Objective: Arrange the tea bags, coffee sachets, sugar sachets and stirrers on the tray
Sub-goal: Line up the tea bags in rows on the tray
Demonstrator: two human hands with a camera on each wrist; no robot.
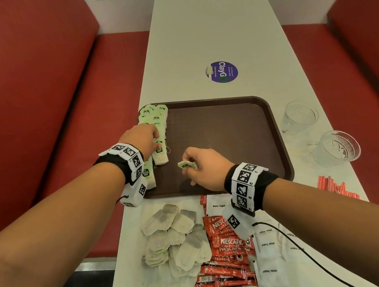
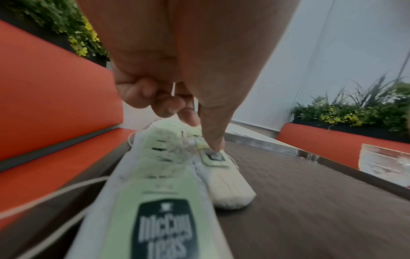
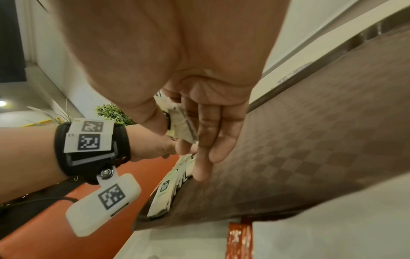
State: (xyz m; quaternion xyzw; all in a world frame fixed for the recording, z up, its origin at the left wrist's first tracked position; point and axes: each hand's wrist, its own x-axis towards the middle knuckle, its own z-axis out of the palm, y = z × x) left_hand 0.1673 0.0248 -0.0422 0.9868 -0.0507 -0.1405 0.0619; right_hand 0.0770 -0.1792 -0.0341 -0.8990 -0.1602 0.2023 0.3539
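A brown tray (image 1: 227, 137) lies on the white table. Green-tagged tea bags (image 1: 154, 121) lie in two overlapping rows along its left edge. My left hand (image 1: 156, 140) is over the nearer part of the inner row. In the left wrist view one straight finger (image 2: 213, 140) presses the tag of a tea bag (image 2: 228, 185), and the other fingers are curled. My right hand (image 1: 191, 165) hovers over the tray's near left part. It pinches one tea bag (image 1: 186, 164) between thumb and forefinger, and the remaining fingers (image 3: 210, 140) are straight.
In front of the tray lie a pile of loose tea bags (image 1: 174, 241), red coffee sachets (image 1: 226, 250) and white sugar sachets (image 1: 270, 255). Red stirrers (image 1: 336, 190) are at the right edge, beyond them two glass cups (image 1: 300, 116) (image 1: 337, 146). Red benches flank the table.
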